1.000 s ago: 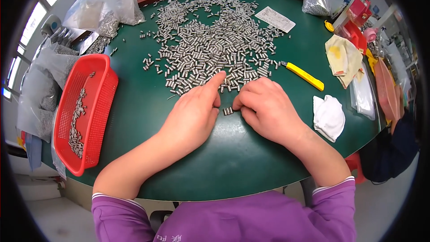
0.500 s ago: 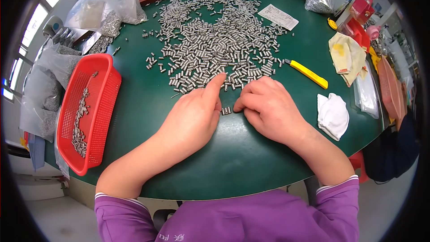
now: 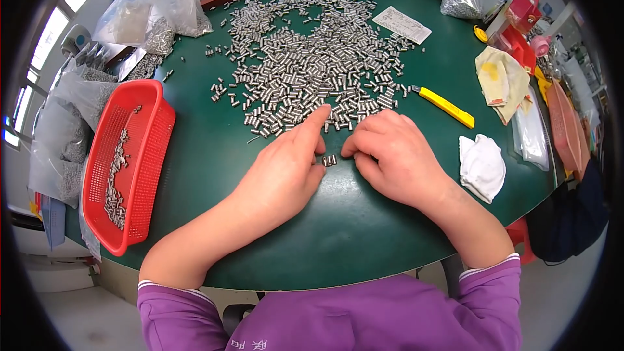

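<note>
A short row of small silver metal cylinders [image 3: 329,160] sits on the green tabletop between my two hands. Just left of the row is my left hand [image 3: 289,156], open, its index finger stretched toward the near edge of a large pile of the same cylinders [image 3: 318,58]. Its thumb tip is close beside the row, and its other fingers are partly hidden. My right hand [image 3: 387,149] rests at the right of the row, fingers bent and thumb apart from the index finger. Nothing shows in its grasp.
At left stands a red plastic basket [image 3: 166,123] with some metal pieces inside. A yellow utility knife [image 3: 447,107], a white cloth item [image 3: 482,168], a stained glove [image 3: 502,84] and a paper slip [image 3: 402,24] lie at right. Clear bags [image 3: 179,0] of metal parts line the far left.
My left thumb has shifted slightly toward me, away from the row's left end, showing more of the cylinders. The right hand has barely moved.
</note>
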A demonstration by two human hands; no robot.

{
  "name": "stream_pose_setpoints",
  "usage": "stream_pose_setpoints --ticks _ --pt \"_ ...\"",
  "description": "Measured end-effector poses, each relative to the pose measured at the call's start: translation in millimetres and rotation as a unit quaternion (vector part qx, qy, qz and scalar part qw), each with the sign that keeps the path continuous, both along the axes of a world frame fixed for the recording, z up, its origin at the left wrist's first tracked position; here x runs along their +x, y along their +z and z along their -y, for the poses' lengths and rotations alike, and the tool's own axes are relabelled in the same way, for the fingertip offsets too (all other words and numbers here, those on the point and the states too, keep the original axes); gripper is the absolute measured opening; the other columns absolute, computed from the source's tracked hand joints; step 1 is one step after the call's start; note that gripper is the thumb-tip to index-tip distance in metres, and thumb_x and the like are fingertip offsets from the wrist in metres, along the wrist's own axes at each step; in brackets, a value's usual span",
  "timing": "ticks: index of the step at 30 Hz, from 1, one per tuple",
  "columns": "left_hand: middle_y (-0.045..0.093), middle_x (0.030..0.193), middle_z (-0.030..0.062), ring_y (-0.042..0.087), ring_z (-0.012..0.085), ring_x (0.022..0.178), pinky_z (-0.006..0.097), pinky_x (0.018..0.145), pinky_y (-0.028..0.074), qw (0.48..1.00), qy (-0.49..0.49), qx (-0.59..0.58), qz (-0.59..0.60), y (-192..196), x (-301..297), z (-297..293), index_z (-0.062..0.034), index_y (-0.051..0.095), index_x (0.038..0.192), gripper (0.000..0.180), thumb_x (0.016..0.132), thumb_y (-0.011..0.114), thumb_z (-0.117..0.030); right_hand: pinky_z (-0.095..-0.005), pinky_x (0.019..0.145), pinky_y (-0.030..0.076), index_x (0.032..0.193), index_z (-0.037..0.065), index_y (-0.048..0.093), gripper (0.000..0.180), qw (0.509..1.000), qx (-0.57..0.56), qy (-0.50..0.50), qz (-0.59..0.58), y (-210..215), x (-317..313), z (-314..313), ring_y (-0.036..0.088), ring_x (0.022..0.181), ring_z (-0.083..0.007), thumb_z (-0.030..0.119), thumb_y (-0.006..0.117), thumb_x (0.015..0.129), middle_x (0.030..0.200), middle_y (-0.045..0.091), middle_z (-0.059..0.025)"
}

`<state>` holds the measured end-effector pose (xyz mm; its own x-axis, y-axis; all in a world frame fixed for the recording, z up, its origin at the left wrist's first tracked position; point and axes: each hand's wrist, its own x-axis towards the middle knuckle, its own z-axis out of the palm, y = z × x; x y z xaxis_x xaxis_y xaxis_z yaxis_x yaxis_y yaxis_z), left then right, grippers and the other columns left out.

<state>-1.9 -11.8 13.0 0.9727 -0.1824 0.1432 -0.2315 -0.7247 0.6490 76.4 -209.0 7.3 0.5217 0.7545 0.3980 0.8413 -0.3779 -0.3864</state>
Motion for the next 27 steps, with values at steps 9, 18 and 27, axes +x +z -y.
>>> stream_pose_setpoints --ticks 9,18,27 --pt "0.058 0.093 0.0089 0.060 0.0208 0.081 0.032 0.074 0.052 1.000 0.006 -0.007 -0.006 -3.0 1.4 -0.1 -0.0038 0.034 0.143 0.072 0.079 0.065 0.004 -0.0361 0.078 0.044 0.082 0.014 0.069 0.015 1.000 -0.021 0.009 -0.008 3.4 -3.1 1.0 0.057 0.089 -0.0219 0.003 0.066 0.072 0.084 0.059 0.0001" --pt "0.056 0.094 0.0059 0.059 0.0137 0.079 0.027 0.075 0.052 0.994 0.049 -0.092 -0.029 2.6 5.2 -1.7 -0.0042 0.043 0.138 0.060 0.082 0.061 0.010 -0.0341 0.075 0.042 0.078 0.017 0.071 0.017 0.996 -0.021 0.076 0.037 9.3 -2.0 2.8 0.055 0.085 -0.0186 0.004 0.068 0.067 0.082 0.057 0.0035" --pt "0.053 0.112 0.0077 0.065 0.0185 0.097 0.028 0.085 0.055 0.949 0.060 -0.289 -0.109 -9.9 22.8 -18.7 0.0051 0.062 0.093 0.010 0.085 0.061 0.011 -0.0400 0.071 0.046 0.076 0.007 0.057 0.014 0.966 0.019 -0.204 0.160 43.1 38.2 45.2 0.056 0.081 -0.0277 0.002 0.068 0.071 0.079 0.057 -0.0056"
